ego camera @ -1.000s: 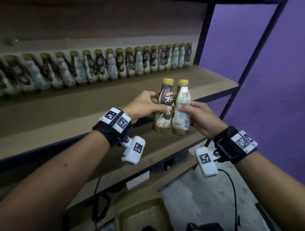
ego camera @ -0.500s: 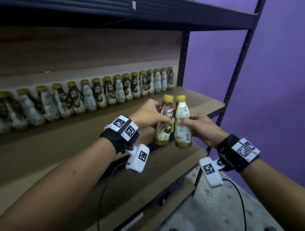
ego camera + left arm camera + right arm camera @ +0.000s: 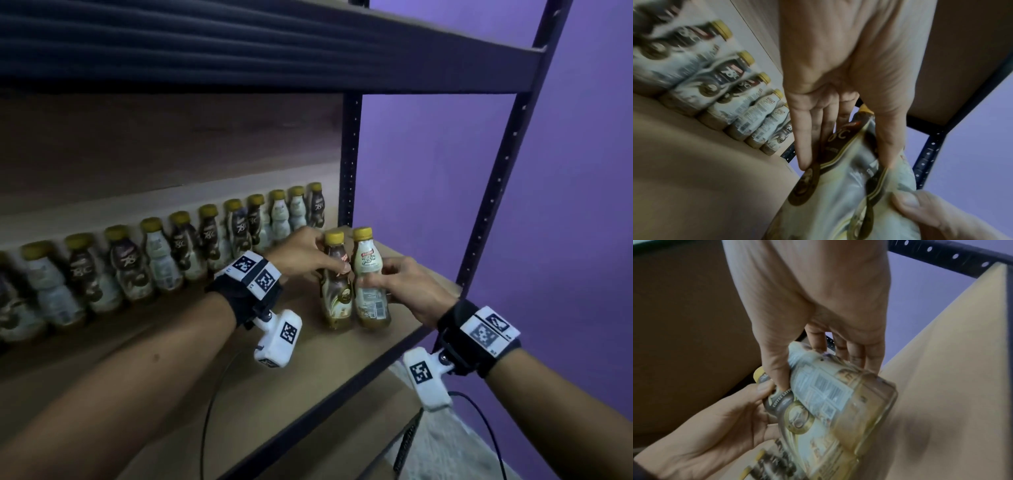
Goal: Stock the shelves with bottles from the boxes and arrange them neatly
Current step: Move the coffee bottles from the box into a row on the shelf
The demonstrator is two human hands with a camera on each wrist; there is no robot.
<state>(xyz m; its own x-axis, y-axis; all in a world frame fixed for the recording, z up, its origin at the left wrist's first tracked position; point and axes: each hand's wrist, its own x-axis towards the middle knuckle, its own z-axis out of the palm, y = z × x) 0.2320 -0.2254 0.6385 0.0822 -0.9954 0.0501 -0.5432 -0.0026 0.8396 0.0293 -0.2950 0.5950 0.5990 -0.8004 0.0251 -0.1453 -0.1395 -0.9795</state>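
Two yellow-capped coffee bottles are held upright side by side just above the wooden shelf (image 3: 239, 394), near its right end. My left hand (image 3: 301, 255) grips the dark-labelled bottle (image 3: 337, 294) (image 3: 838, 186) around its waist. The white-labelled bottle (image 3: 370, 291) (image 3: 838, 394) is gripped by my right hand (image 3: 407, 287) from the right. The two bottles touch each other. A long row of bottles (image 3: 171, 260) (image 3: 731, 104) of the same kind stands along the shelf's back wall.
A dark shelf (image 3: 274, 51) hangs overhead. Dark metal uprights (image 3: 349, 154) (image 3: 496, 171) frame the right end, with a purple wall (image 3: 565, 240) beyond. The shelf's front edge (image 3: 359, 377) runs just below the bottles. Cables (image 3: 486, 428) hang from the wrist cameras.
Both hands have carried the pair of bottles up and forward, from in front of the shelf edge to just over the shelf board near its right end.
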